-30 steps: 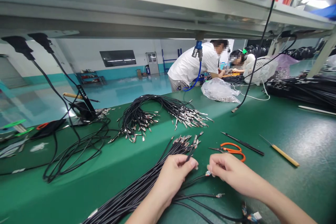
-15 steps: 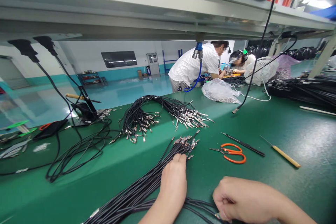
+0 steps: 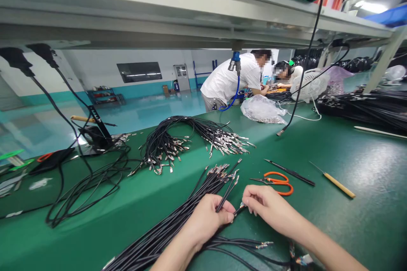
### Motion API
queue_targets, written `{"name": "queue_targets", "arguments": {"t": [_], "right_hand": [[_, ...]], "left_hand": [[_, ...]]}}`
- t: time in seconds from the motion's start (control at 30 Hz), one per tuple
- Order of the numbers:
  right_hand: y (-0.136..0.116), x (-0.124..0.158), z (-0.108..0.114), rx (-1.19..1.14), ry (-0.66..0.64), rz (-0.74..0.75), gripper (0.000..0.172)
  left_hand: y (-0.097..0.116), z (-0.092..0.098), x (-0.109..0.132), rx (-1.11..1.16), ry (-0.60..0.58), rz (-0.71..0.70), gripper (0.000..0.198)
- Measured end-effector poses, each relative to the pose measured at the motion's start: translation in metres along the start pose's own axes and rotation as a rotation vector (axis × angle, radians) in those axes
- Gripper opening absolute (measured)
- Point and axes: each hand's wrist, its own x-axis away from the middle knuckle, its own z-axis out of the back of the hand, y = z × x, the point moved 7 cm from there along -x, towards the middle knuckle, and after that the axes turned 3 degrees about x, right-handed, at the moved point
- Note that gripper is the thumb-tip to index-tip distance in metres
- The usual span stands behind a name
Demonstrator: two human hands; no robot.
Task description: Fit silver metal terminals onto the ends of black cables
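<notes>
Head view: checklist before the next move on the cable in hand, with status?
1. Left hand grips a black cable: ok.
2. Right hand pinches a metal-tipped cable end: ok.
3. Both hands on the same cable: cannot tell.
4. Condition of that end: cannot tell, too small.
5. Room around the orange scissors: not ok, they lie right beyond the right hand.

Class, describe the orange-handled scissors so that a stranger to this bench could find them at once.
On the long green workbench, look just beyond the person's right hand, whose fingers pinch a black wire. The scissors lie flat there, between a thin black tool and that hand. Alone among the nearby tools, they have bright orange loop handles.
</notes>
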Motion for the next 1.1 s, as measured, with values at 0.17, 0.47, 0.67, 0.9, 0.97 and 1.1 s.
{"name": "queue_targets", "arguments": {"t": [0.17, 0.47, 0.67, 0.9, 0.97, 1.1], "right_hand": [[-0.001, 0.002, -0.002, -0.175, -0.049, -0.03, 0.02], [-0.006, 0.005, -0.005, -0.366, -0.133, -0.041, 0.019], [-0.007, 0.005, -0.006, -0.374, -0.138, -0.056, 0.018], [-0.019, 0.008, 0.002, -0.142, -0.034, -0.022, 0.02], [-0.022, 0.009, 0.003, -0.102, -0.027, -0.012, 0.019], [-0.024, 0.01, 0.004, -0.059, -0.019, 0.009, 0.019]], "left_hand": [[0.009, -0.006, 0.003, 0.155, -0.048, -0.051, 0.031], [0.008, -0.008, 0.003, 0.205, -0.09, -0.04, 0.026], [0.014, -0.007, 0.003, 0.184, -0.092, -0.078, 0.024], [0.019, -0.01, 0.005, 0.219, -0.103, -0.117, 0.022], [0.019, -0.011, 0.006, 0.225, -0.097, -0.111, 0.021], [0.019, -0.011, 0.008, 0.232, -0.089, -0.081, 0.02]]}}
